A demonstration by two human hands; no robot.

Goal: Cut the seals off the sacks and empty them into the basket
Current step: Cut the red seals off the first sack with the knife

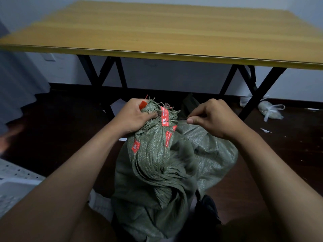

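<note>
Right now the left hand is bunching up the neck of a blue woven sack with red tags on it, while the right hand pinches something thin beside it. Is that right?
Nearly, but the sack is green, not blue, as the head view shows. The left hand does bunch its neck in a tight grip, red tags and all, while the right hand pinches something thin beside it.

The left hand (135, 116) grips the bunched neck of a green sack (157, 163), bound by a red seal (165, 117). The right hand (215, 117) pinches a thin dark tool beside the seal. A table (166, 32) stands behind.
</note>
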